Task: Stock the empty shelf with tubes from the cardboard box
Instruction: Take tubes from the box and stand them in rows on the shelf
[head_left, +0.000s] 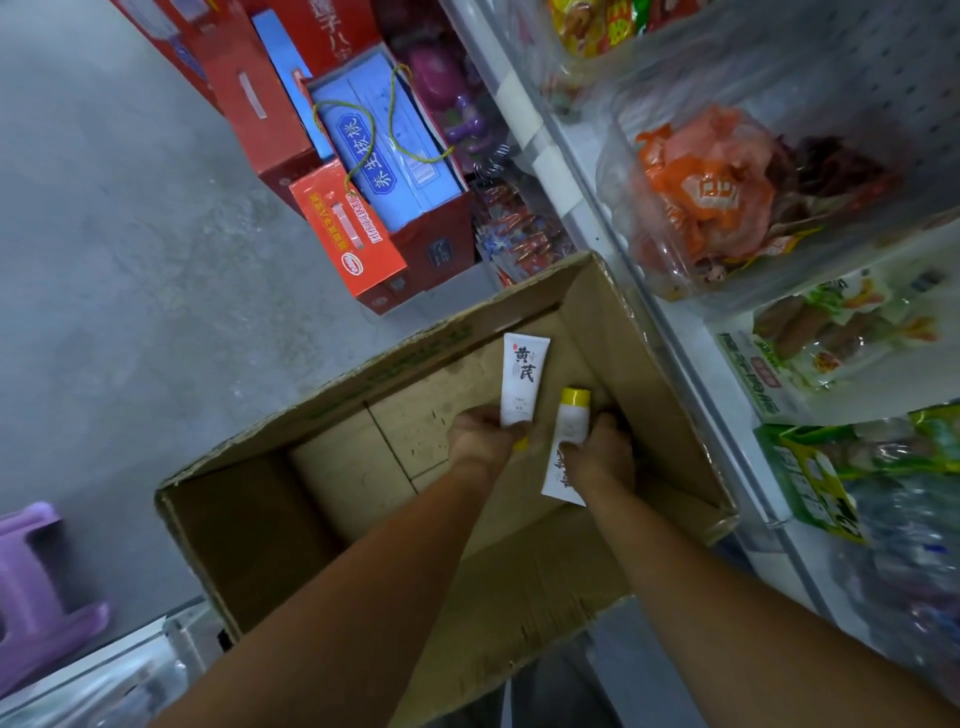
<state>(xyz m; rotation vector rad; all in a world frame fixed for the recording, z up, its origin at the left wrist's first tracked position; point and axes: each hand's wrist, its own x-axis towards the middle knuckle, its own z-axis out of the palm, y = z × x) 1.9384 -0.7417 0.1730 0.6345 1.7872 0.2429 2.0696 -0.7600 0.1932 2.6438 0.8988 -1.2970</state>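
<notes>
Watching remotely, I see both arms reach down into the open cardboard box (654, 374). It sits on the grey floor (130, 260) against the shelving (680, 343) at 3 o'clock. The left grip (485, 436) is curled round a white tube (522, 374). The tube's crimped end points to 12 o'clock and its yellow cap peeks out under the fingers. The right grip (600, 454) pinches a second tube (571, 428), with its yellow cap toward 12 o'clock and its crimped tail toward 6. The two tubes are just beside each other inside the box. Red gift cartons (249, 104) stand at 12 o'clock, a purple stool (36, 566) at 8 o'clock, and snack packets (706, 192) fill the shelves.
</notes>
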